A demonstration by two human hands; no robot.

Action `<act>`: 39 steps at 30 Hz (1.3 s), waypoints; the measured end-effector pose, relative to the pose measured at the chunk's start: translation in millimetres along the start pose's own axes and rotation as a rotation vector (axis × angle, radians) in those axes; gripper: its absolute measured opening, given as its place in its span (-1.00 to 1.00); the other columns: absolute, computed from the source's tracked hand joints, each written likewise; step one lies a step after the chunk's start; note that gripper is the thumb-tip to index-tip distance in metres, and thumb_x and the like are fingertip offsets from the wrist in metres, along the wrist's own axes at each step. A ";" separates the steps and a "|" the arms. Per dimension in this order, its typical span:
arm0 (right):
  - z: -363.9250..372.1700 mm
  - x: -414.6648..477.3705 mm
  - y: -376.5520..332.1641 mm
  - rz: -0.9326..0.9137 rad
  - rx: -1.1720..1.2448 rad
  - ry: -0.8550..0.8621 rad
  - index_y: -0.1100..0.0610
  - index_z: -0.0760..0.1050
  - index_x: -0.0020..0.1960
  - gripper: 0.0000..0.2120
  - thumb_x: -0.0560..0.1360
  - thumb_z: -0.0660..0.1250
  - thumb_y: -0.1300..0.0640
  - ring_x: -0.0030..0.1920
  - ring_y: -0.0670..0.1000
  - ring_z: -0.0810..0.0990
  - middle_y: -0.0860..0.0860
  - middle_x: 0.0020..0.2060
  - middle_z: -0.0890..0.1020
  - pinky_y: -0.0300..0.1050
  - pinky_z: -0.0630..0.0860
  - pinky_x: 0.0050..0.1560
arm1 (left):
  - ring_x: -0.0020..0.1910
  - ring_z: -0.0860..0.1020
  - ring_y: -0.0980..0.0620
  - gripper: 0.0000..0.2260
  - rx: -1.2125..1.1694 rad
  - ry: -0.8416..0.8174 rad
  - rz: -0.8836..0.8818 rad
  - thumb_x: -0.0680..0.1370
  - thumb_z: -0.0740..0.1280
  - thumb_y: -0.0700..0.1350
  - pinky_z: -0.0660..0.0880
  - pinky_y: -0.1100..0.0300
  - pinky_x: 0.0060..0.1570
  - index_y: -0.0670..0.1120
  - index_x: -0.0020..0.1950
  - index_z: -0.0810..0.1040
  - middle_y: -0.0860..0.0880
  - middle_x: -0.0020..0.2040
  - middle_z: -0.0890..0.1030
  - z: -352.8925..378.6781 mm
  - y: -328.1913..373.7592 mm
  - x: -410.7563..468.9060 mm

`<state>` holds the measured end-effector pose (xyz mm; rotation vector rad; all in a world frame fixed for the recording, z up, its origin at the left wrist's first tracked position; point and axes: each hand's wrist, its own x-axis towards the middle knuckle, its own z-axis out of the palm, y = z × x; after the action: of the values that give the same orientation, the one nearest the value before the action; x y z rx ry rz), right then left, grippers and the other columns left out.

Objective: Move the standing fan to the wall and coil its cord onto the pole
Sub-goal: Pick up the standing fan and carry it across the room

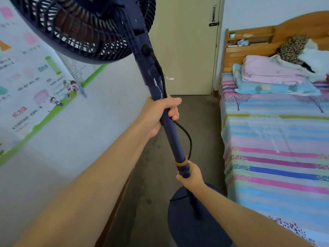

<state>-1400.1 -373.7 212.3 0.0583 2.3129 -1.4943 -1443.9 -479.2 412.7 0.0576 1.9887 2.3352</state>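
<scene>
A dark blue standing fan fills the middle of the view, tilted, with its grille head (pixel 80 27) at the top left close to the wall (pixel 85 148). My left hand (pixel 160 114) is wrapped around the upper pole (pixel 170 138). Lower down, my right hand (pixel 191 177) grips the pole just under the orange height collar (pixel 181 163). The black cord (pixel 187 138) leaves a plug point near the fan's neck, runs under my left hand's fingers and hangs in a loose loop between both hands. The round base (pixel 187 229) sits near the floor at the bottom.
A bed (pixel 276 139) with a striped sheet and folded bedding fills the right side. A cream door (pixel 188 50) stands shut at the back. A children's poster (pixel 35 82) hangs on the left wall. A narrow strip of grey floor (pixel 146 193) runs between wall and bed.
</scene>
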 end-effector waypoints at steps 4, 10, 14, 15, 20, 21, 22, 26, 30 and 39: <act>-19.9 54.4 -6.4 0.001 -0.011 -0.026 0.19 0.35 -0.09 -0.79 0.39 0.29 0.42 -0.09 0.00 0.41 0.09 -0.16 0.47 -0.12 0.40 -0.07 | -0.54 0.32 0.01 -0.66 0.002 0.025 -0.001 0.50 0.31 -0.32 0.37 0.17 -0.38 -0.13 -0.41 0.28 -0.01 -0.56 0.32 -3.5 -1.0 55.3; -34.3 128.5 -20.4 0.028 0.031 -0.059 0.19 0.32 -0.17 -0.79 0.38 0.25 0.46 -0.13 0.02 0.32 0.02 -0.34 0.38 -0.10 0.34 -0.11 | -0.52 0.33 0.00 -0.65 0.007 0.040 -0.011 0.50 0.30 -0.33 0.40 0.18 -0.36 -0.13 -0.42 0.25 -0.02 -0.56 0.33 -16.3 2.0 120.7; -39.7 167.1 -31.8 -0.041 0.069 -0.063 0.12 0.39 -0.06 -0.74 0.39 0.31 0.43 -0.11 0.01 0.42 0.05 -0.16 0.49 -0.14 0.40 -0.05 | -0.50 0.32 -0.03 -0.64 0.012 0.076 -0.017 0.50 0.30 -0.34 0.39 0.14 -0.30 -0.13 -0.43 0.26 -0.03 -0.55 0.32 -30.2 5.2 159.8; -39.3 177.6 -34.1 -0.090 0.076 -0.062 0.07 0.40 -0.03 -0.69 0.39 0.33 0.42 -0.11 -0.01 0.45 0.03 -0.14 0.51 -0.17 0.41 -0.04 | -0.49 0.31 -0.03 -0.64 0.012 0.080 -0.019 0.50 0.30 -0.34 0.38 0.14 -0.31 -0.12 -0.42 0.25 -0.03 -0.56 0.32 -35.8 5.0 171.4; -34.5 234.8 -52.4 -0.153 0.082 -0.062 0.02 0.40 0.01 -0.64 0.38 0.36 0.41 -0.10 -0.02 0.48 -0.05 -0.16 0.52 -0.19 0.41 -0.04 | -0.46 0.31 -0.04 -0.64 0.036 0.077 -0.034 0.51 0.30 -0.33 0.40 0.15 -0.30 -0.13 -0.41 0.24 -0.05 -0.54 0.31 -67.0 0.4 232.3; -31.7 251.3 -57.4 -0.149 0.082 -0.061 0.02 0.40 0.01 -0.63 0.38 0.37 0.41 -0.10 -0.02 0.48 -0.10 -0.18 0.51 -0.19 0.41 -0.04 | -0.46 0.31 -0.04 -0.64 0.039 0.071 -0.040 0.51 0.30 -0.33 0.41 0.15 -0.29 -0.13 -0.41 0.25 -0.05 -0.54 0.31 -75.7 -0.1 248.2; -29.8 264.8 -62.3 -0.142 0.080 -0.059 0.02 0.40 0.01 -0.63 0.38 0.36 0.41 -0.10 -0.02 0.48 -0.14 -0.20 0.49 -0.18 0.41 -0.04 | -0.46 0.32 -0.04 -0.65 0.043 0.063 -0.043 0.51 0.30 -0.33 0.41 0.14 -0.28 -0.13 -0.41 0.25 -0.05 -0.54 0.32 -83.3 -0.7 261.8; -16.9 331.7 -85.6 -0.072 0.068 -0.032 0.07 0.40 -0.03 -0.68 0.38 0.35 0.42 -0.08 0.04 0.47 -0.01 -0.17 0.52 -0.02 0.49 0.02 | -0.46 0.32 -0.05 -0.65 0.042 0.046 -0.046 0.52 0.29 -0.33 0.40 0.12 -0.27 -0.13 -0.42 0.26 -0.05 -0.54 0.32 -117.6 1.1 322.6; -4.7 393.5 -107.2 0.078 0.104 0.003 0.23 0.43 0.06 -0.73 0.39 0.34 0.41 0.06 0.18 0.52 0.23 0.00 0.55 0.25 0.46 0.20 | -0.46 0.32 -0.06 -0.65 0.052 0.023 -0.067 0.52 0.28 -0.34 0.40 0.12 -0.27 -0.12 -0.40 0.25 -0.07 -0.53 0.31 -146.5 3.1 376.0; -3.3 481.6 -131.5 -0.056 0.089 0.054 0.26 0.49 0.17 -0.64 0.39 0.36 0.41 -0.04 0.08 0.54 0.19 0.01 0.61 -0.14 0.45 0.00 | -0.49 0.32 -0.04 -0.62 0.065 -0.050 -0.068 0.50 0.30 -0.35 0.37 0.14 -0.31 -0.13 -0.45 0.27 -0.03 -0.57 0.34 -185.5 -3.9 476.9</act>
<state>-1878.0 -509.8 164.3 0.0593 2.3063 -1.6422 -1933.2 -622.8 370.0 0.0501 2.0104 2.2061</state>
